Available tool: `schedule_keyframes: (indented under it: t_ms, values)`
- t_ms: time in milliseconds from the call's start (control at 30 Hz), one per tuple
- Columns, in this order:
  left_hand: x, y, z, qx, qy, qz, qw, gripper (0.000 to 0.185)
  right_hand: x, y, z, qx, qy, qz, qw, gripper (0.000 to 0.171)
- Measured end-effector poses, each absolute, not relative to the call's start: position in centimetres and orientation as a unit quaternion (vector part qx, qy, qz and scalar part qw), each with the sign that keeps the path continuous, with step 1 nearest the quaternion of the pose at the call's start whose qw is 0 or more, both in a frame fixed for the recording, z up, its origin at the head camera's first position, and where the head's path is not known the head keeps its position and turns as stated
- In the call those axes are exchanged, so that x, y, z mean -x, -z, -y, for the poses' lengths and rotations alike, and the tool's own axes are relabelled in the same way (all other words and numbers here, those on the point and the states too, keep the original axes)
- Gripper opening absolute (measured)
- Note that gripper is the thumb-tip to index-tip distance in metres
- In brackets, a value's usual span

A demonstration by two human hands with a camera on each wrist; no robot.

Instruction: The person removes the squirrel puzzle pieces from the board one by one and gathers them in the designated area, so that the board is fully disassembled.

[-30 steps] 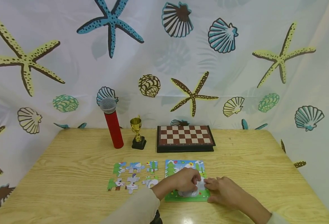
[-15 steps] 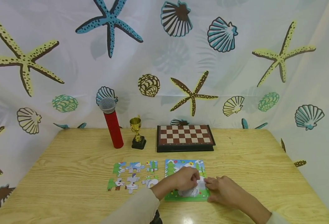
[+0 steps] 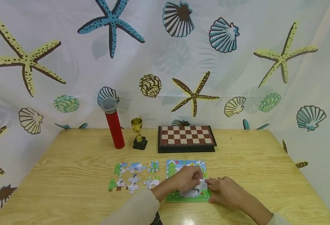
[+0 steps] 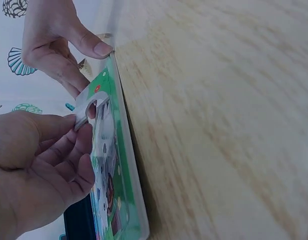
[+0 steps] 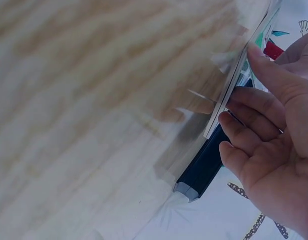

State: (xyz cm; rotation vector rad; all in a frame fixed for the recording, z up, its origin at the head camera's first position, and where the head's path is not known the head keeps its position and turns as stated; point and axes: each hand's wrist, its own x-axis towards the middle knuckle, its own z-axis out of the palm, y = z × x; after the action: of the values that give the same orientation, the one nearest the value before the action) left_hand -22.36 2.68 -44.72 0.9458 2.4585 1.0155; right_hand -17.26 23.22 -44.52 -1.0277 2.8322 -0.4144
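A jigsaw puzzle tray with a green and blue border lies on the table at centre right. My left hand is over it, thumb and finger pinching a grey-white puzzle piece. That piece stands tilted up out of the picture, with a dark gap beside it in the head view. My right hand rests against the tray's right edge, its thumb at the near corner and its fingers along the side. Part of the picture is hidden under the left hand.
Several loose puzzle pieces lie in two rows left of the tray. Behind stand a red microphone, a gold trophy cup and a folded chessboard case. A patterned curtain hangs past the table's far edge.
The left fingers have lifted the edge of the grey-white puzzle piece, and a dark gap now shows beside it. The right hand has stayed at the tray's edge.
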Motion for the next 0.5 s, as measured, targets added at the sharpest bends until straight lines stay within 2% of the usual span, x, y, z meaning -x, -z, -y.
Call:
schedule_keyframes:
  t_ms: [333,500]
  values:
    - [22.5,43.4,0.2,-0.352,-0.394,-0.835,0.157,0.003,17.0,44.4,-23.0,0.335,0.126,-0.933,0.046,0.045]
    - [22.9,43.0,2.7,-0.334,-0.398,-0.840,0.160,0.004,17.0,44.3,-23.0,0.326,0.125,-0.935,0.061,0.046]
